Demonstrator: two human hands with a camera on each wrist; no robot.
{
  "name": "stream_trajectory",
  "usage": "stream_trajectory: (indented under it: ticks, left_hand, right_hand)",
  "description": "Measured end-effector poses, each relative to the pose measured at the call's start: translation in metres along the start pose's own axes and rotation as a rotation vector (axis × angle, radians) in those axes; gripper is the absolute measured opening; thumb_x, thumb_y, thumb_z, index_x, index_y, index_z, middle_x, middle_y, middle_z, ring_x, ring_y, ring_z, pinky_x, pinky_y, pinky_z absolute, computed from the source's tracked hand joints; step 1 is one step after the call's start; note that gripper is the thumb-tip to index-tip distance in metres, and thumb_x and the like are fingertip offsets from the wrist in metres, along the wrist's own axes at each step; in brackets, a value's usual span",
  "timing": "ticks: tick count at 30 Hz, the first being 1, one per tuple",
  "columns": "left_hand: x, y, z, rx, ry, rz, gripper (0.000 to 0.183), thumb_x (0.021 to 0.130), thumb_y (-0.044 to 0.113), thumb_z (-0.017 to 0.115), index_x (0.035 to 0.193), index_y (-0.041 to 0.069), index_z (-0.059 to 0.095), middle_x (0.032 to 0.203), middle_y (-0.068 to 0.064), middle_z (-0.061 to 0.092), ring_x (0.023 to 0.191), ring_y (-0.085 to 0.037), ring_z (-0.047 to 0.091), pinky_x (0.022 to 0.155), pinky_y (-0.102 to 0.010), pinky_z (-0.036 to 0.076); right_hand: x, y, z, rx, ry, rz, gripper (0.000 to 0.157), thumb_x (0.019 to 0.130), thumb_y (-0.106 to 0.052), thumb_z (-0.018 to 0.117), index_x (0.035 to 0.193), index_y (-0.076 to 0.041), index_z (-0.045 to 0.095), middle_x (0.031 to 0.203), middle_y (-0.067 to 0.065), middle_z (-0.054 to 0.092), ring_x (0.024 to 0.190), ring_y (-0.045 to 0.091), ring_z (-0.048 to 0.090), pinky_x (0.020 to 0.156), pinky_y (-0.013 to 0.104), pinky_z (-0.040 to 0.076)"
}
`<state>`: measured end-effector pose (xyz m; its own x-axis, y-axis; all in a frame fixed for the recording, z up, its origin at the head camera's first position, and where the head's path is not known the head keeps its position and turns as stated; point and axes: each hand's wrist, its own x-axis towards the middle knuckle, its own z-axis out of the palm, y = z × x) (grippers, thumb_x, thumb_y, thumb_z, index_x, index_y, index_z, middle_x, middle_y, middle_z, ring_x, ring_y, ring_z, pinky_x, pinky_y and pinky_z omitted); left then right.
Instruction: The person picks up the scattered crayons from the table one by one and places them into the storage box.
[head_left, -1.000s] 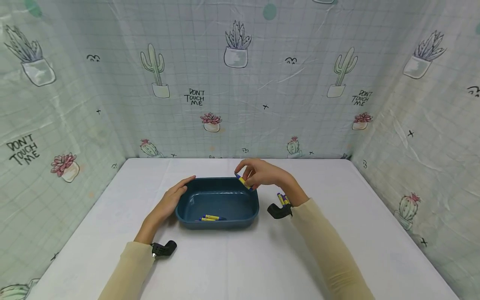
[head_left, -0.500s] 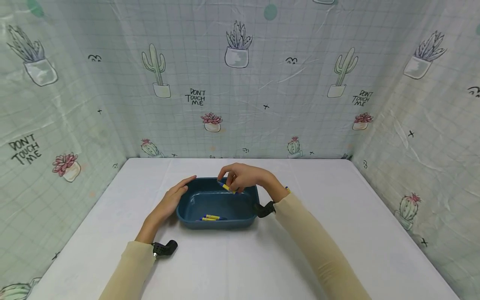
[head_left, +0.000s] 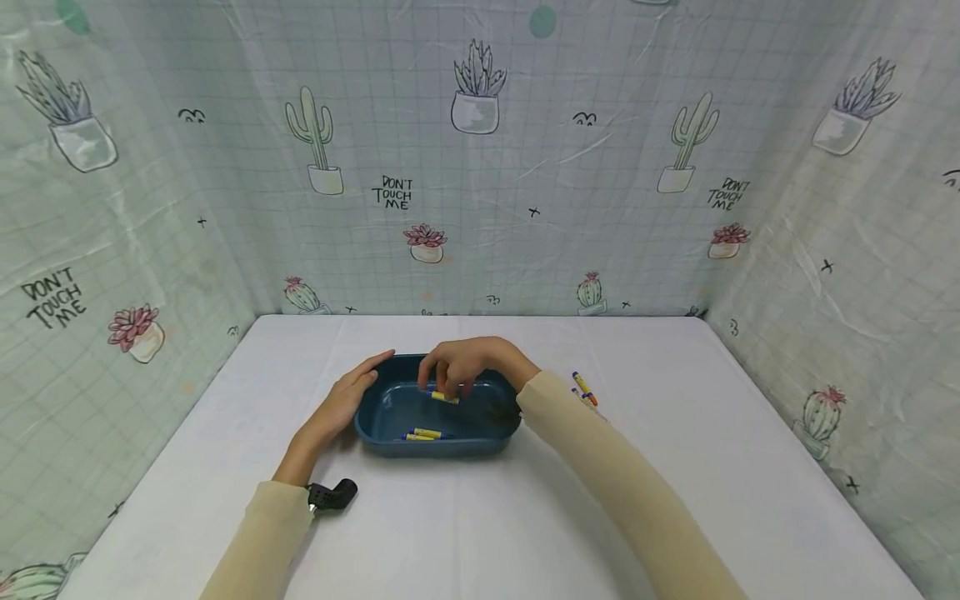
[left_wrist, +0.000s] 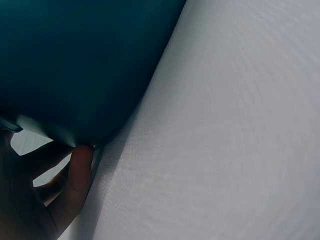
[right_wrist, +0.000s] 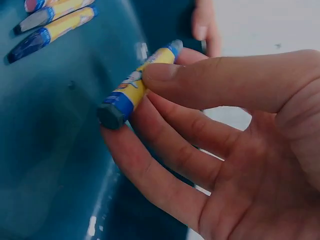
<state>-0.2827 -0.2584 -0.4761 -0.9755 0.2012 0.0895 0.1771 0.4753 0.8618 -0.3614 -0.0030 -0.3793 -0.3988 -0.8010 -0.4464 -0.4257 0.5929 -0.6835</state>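
A blue crayon with a yellow wrapper (right_wrist: 135, 85) is pinched between the thumb and fingers of my right hand (head_left: 461, 365), low inside the dark teal tray (head_left: 437, 448). Its dark end faces the camera in the right wrist view. Several more crayons (head_left: 427, 433) lie side by side near the tray's front wall. My left hand (head_left: 341, 406) rests against the tray's left end, fingers extended, with the thumb (left_wrist: 80, 172) touching near the rim. Other crayons (head_left: 584, 387) lie on the table right of the tray, partly hidden by the right sleeve.
A white cloth covers the table (head_left: 450, 533). A cactus-print curtain (head_left: 525, 250) rises at the back and along both sides. A black wrist camera (head_left: 332, 495) sits at the left wrist, above the table.
My right hand has moved left and down into the tray, carrying the crayon. Crayons on the right have come back into view. The left hand stays at the tray's end.
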Motion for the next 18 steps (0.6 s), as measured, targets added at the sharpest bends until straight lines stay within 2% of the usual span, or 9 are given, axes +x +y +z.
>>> stream_trajectory:
  ticks: [6,13,18]
  left_hand:
    - [0.002,-0.001,0.000,-0.002,0.003,0.005,0.048,0.114,0.028,0.030,0.161,0.028,0.038,0.170,-0.007,0.031,0.160,-0.039,0.021,0.126,-0.069,0.014]
    - [0.005,-0.005,0.000,0.008,0.007,0.012,0.047,0.114,0.028,0.030,0.161,0.029,0.038,0.170,-0.006,0.032,0.160,-0.038,0.021,0.127,-0.068,0.015]
    - [0.004,-0.005,-0.001,0.012,0.008,0.028,0.047,0.114,0.026,0.031,0.161,0.028,0.039,0.170,-0.005,0.033,0.160,-0.037,0.021,0.127,-0.067,0.015]
  right_hand:
    - [0.017,0.000,0.005,-0.001,-0.051,0.079,0.046,0.093,0.006,0.065,0.135,-0.012,0.066,0.104,0.006,0.072,0.095,0.017,0.069,0.080,0.036,0.064]
    - [0.028,0.002,0.008,0.029,-0.099,0.173,0.044,0.092,0.007,0.067,0.130,-0.015,0.068,0.108,0.006,0.068,0.099,0.016,0.066,0.084,0.038,0.064]
    - [0.032,0.004,0.011,0.040,-0.121,0.208,0.043,0.092,0.008,0.066,0.125,-0.019,0.071,0.111,0.007,0.067,0.101,0.016,0.066,0.085,0.039,0.065]
